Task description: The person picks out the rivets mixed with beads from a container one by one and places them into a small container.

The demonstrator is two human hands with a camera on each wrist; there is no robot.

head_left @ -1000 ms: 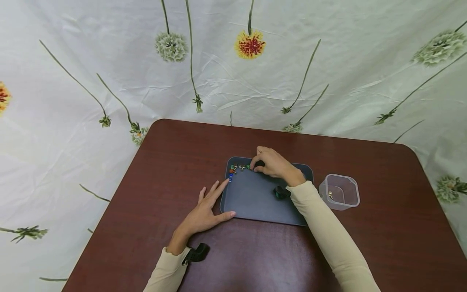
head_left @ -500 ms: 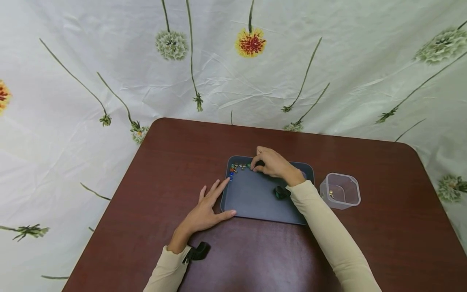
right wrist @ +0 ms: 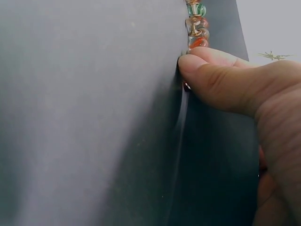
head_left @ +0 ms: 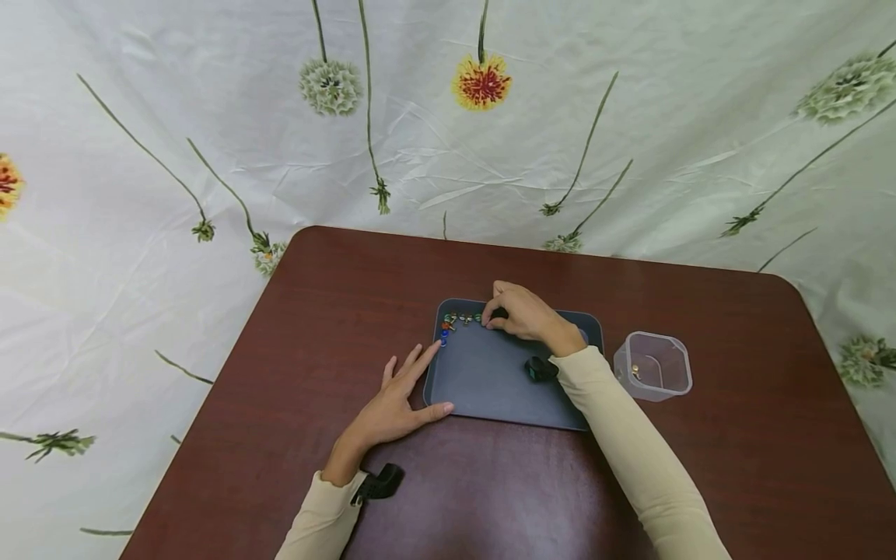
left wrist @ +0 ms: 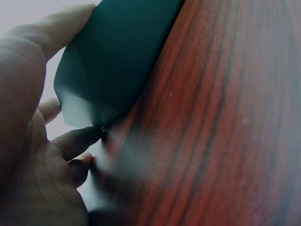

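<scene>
A dark grey tray [head_left: 490, 381] lies on the table. Along its far left corner runs a row of small glass beads [head_left: 444, 333], blue, orange and green, some with gold parts; the right wrist view shows green and orange beads [right wrist: 197, 23] close up. At the far rim, the thumb and forefinger of my right hand [head_left: 525, 313] pinch a small bead at the end of the row. Fingertips cover most of it, leaving a dark glint below the thumb. My left hand [head_left: 392, 408] spreads straight fingers against the tray's left side, thumb on the front corner.
To the right of the tray stands a clear plastic box [head_left: 652, 367] with a small gold-coloured piece inside. Both stand on a reddish-brown wooden table [head_left: 336, 311]. A white flower-print cloth [head_left: 245, 78] hangs behind the table.
The right fingertips shift very slightly to the right along the far rim. The left hand, tray and box stay in place.
</scene>
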